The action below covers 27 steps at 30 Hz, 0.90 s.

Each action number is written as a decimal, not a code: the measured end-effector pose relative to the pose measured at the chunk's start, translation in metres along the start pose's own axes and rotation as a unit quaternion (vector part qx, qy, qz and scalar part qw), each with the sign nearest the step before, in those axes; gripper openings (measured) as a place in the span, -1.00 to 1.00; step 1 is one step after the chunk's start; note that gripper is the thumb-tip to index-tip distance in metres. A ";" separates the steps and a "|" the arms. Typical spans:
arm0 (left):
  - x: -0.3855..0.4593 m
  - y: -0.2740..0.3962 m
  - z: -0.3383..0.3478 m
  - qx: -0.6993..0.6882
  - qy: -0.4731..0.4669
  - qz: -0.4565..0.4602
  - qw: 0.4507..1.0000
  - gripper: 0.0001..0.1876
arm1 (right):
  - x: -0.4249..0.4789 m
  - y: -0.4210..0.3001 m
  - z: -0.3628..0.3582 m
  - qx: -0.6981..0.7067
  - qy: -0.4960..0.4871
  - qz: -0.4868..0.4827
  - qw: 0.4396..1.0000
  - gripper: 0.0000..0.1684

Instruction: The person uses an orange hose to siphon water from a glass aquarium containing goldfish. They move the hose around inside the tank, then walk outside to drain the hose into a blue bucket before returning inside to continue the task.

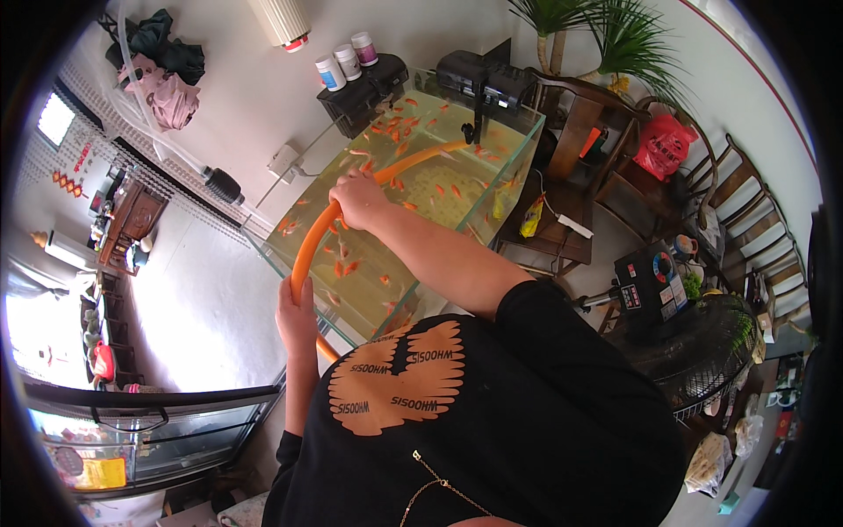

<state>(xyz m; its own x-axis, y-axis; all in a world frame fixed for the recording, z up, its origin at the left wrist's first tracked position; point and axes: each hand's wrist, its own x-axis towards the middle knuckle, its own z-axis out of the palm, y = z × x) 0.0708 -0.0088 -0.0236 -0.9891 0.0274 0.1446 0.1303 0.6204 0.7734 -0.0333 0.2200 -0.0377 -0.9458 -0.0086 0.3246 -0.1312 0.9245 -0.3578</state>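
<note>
A glass fish tank [475,190] holds water and several small orange and pale fish [440,190]. Over the water, my right hand [359,199] is closed around a thick orange hose [418,158]. From there the hose slopes into the water towards the tank's far right corner. My left hand [296,316] grips the same hose lower down, beside the tank's near left rim. Between the hands it bends in an arc, and a further piece shows below my left hand. Both hose ends are out of clear sight.
Black filter boxes [362,92] sit on the tank's far rim, with several bottles [330,74] on one. Wooden chairs [573,132] stand at the right, a black fan [705,349] nearer me. A glass display case [191,438] is at lower left, and a wall socket [283,161] beyond the tank.
</note>
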 end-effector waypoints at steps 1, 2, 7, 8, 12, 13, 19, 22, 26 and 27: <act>0.000 -0.001 0.001 -0.005 0.004 0.002 1.000 -0.65 | 0.000 0.000 0.002 -0.002 0.005 -0.003 1.000 -0.82; 0.000 -0.001 0.001 -0.009 0.009 0.003 1.000 -0.66 | 0.000 0.001 0.003 -0.004 0.010 -0.006 1.000 -0.82; 0.000 -0.003 0.000 -0.005 0.010 0.003 1.000 -0.67 | -0.001 -0.002 -0.003 -0.011 0.001 -0.010 1.000 -0.83; 0.001 -0.006 0.001 -0.002 0.015 0.010 1.000 -0.67 | -0.001 -0.003 -0.004 -0.013 -0.002 -0.010 1.000 -0.83; 0.000 -0.001 0.000 -0.001 0.008 0.004 1.000 -0.66 | 0.001 0.000 -0.001 -0.003 -0.008 -0.001 1.000 -0.84; -0.001 0.002 -0.001 -0.002 0.004 -0.004 1.000 -0.66 | 0.001 0.001 0.001 -0.003 -0.006 -0.003 1.000 -0.85; -0.001 0.001 -0.001 0.006 0.006 -0.009 1.000 -0.65 | 0.002 0.000 0.001 -0.002 -0.014 -0.001 1.000 -0.85; 0.001 -0.006 0.001 0.014 0.015 0.002 1.000 -0.65 | 0.001 0.000 0.000 -0.005 -0.012 -0.002 1.000 -0.84; 0.000 -0.003 0.000 0.012 0.009 -0.005 1.000 -0.66 | 0.000 -0.002 -0.004 -0.011 -0.021 -0.001 1.000 -0.82; 0.000 0.000 -0.001 0.010 0.007 -0.008 1.000 -0.66 | 0.000 -0.003 -0.005 -0.012 -0.022 -0.002 1.000 -0.82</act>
<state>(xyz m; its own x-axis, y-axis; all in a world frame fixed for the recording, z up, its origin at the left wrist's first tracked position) 0.0712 -0.0095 -0.0235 -0.9900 0.0056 0.1408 0.1123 0.6354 0.7640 -0.0312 0.2193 -0.0327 -0.9572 -0.0291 0.2880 -0.1294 0.9330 -0.3359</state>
